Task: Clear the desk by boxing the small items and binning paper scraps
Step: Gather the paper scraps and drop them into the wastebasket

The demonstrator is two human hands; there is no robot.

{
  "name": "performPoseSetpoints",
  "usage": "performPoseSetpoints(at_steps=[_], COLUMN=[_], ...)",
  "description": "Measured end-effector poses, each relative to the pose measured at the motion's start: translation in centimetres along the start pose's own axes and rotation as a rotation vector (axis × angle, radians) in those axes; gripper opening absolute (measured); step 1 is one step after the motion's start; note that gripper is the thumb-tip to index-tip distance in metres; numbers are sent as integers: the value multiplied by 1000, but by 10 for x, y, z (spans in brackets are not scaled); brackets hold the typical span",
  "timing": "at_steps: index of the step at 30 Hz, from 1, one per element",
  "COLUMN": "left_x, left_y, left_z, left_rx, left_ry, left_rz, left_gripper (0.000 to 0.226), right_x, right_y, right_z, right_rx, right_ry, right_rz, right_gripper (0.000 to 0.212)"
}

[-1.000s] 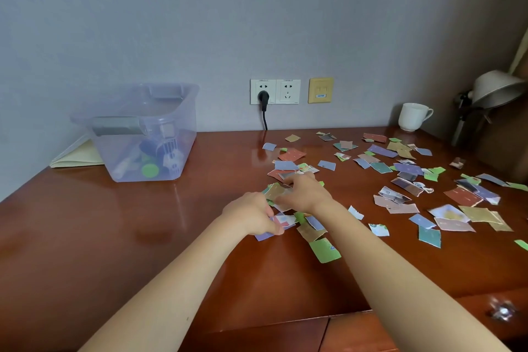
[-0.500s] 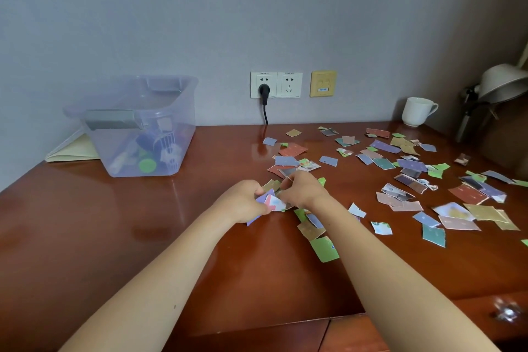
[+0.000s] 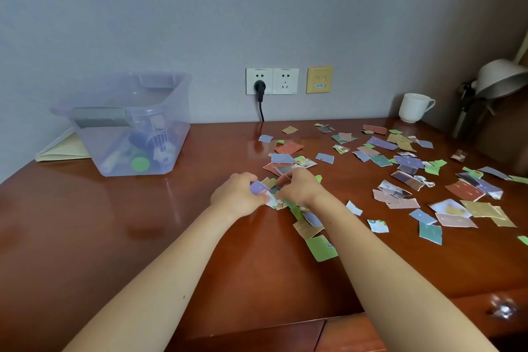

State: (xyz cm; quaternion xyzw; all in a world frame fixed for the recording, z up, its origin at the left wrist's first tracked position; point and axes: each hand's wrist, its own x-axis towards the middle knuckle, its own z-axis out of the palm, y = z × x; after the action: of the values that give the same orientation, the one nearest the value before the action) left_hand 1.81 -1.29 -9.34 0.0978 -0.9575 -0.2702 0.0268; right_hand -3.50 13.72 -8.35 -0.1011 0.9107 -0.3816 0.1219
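Observation:
Torn coloured paper scraps (image 3: pixel 405 180) lie scattered over the middle and right of the brown wooden desk (image 3: pixel 85 237). My left hand (image 3: pixel 237 194) grips a small bunch of scraps (image 3: pixel 261 188), a purple one on top, just above the desk. Right beside it, my right hand (image 3: pixel 300 187) pinches scraps at the same bunch. A green scrap (image 3: pixel 321 247) and a tan one lie just in front of my right wrist. The clear plastic box (image 3: pixel 128 126) with small items inside stands at the back left.
A white cup (image 3: pixel 414 107) stands at the back right near a desk lamp (image 3: pixel 497 80). A black plug and cable (image 3: pixel 260 97) hang from the wall socket. A pale yellow booklet (image 3: pixel 61 148) lies behind the box. A drawer knob (image 3: pixel 503 308) shows at the front right.
Both hands have drawn together over the scraps in the desk's middle. The left hand has lifted its bunch off the desk and moved it toward the right hand.

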Motion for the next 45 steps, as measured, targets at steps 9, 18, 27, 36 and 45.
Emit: performPoseSetpoints(at_steps=[9,18,27,36,45], left_x=[3,-4,-13,-46,-108], left_y=[17,13,5,-2,-49], left_z=[-6,-7,-15,-50,-88], left_rx=[75,-29,-364,-663,-814], left_ry=[-125,-92,-62,-10,171], left_rz=[-59,-40,-21,-110,-217], left_gripper=[49,34,17,12,21], right_x=[-13,-21,-26,-36,-55], right_y=[13,9,-8,-51,-108], right_z=[-2,6,5,20,74], right_rx=[165,91,544,766,757], right_ry=[80,171,205,-45,-331], right_rz=[-139,-227,-128,-158,-210], right_gripper=[18,31,39,34,38])
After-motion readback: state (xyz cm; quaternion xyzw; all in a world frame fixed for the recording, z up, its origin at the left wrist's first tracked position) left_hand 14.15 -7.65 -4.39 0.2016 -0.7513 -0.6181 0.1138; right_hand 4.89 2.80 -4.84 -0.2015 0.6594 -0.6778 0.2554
